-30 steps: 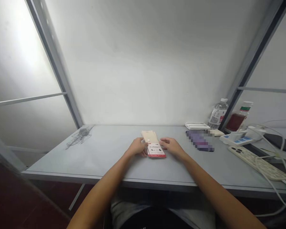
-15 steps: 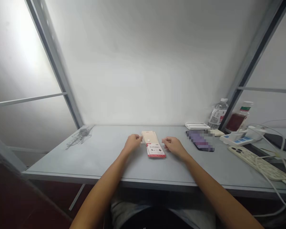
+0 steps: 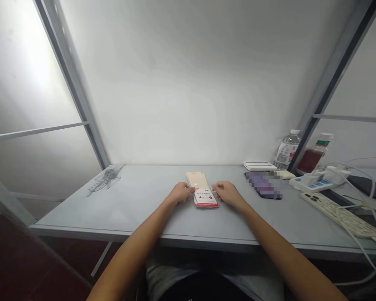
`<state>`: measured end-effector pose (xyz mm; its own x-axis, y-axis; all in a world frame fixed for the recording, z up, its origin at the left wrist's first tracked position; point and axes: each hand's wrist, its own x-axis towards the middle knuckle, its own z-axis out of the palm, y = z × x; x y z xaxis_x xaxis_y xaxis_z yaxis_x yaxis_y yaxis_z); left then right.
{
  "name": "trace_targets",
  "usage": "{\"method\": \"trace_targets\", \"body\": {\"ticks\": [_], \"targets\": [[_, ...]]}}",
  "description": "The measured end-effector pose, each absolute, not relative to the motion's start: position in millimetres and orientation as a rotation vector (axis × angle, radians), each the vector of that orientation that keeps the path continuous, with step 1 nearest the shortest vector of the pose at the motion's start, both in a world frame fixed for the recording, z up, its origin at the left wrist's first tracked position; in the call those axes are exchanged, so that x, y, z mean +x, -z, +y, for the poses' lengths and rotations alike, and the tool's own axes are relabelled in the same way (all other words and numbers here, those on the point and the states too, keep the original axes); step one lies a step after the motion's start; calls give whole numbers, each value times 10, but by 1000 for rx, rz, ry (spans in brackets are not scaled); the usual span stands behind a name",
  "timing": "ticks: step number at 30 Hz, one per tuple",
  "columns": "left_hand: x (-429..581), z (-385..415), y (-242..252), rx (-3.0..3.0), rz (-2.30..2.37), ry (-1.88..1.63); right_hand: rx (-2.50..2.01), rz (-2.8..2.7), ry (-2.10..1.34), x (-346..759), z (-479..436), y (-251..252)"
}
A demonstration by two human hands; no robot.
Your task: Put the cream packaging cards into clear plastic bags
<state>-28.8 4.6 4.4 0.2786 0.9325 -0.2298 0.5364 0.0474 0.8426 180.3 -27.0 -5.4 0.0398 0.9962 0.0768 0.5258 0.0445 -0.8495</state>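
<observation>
The flat cream-and-red packet (image 3: 203, 191) lay mid-way along the grey surface (image 3: 119, 213), the left hand (image 3: 182, 193) and right hand (image 3: 227, 194) placed evenly at its two long edges; neither grip looked clenched, though I couldn't swear either had closed on it.

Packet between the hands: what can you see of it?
The packet is a flat rectangle lying lengthwise on the grey table. Its far part is cream and card-like; its near part is a white label with dark print, a large 4 and a red lower edge. The left hand's fingers overlap its left edge; the right hand sits at its right edge, contact unclear.
</observation>
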Motion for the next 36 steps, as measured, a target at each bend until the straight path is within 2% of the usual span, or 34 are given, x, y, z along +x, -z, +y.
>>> {"method": "trace_targets", "body": {"ticks": [9,16,20,23,27,36], "targets": [[-249,68,4,1583,1320,-595,-1522,-1733,-827,1818,-250,111],[-243,105,24,1619,1218,-792,-1580,-1572,-769,1817,-265,67],[-237,77,-22,1685,1017,-904,-1457,-1504,-912,1789,-305,-17],[-226,21,-66,1746,931,-845,-1262,-1533,-1047,1762,-341,-67],[-213,-97,-106,1909,1033,-869,-1122,-1516,-1140,1724,-370,-78],[-200,-180,-128,2175,1122,-825,-1140,-1537,-1170,1667,-389,-65]]}}
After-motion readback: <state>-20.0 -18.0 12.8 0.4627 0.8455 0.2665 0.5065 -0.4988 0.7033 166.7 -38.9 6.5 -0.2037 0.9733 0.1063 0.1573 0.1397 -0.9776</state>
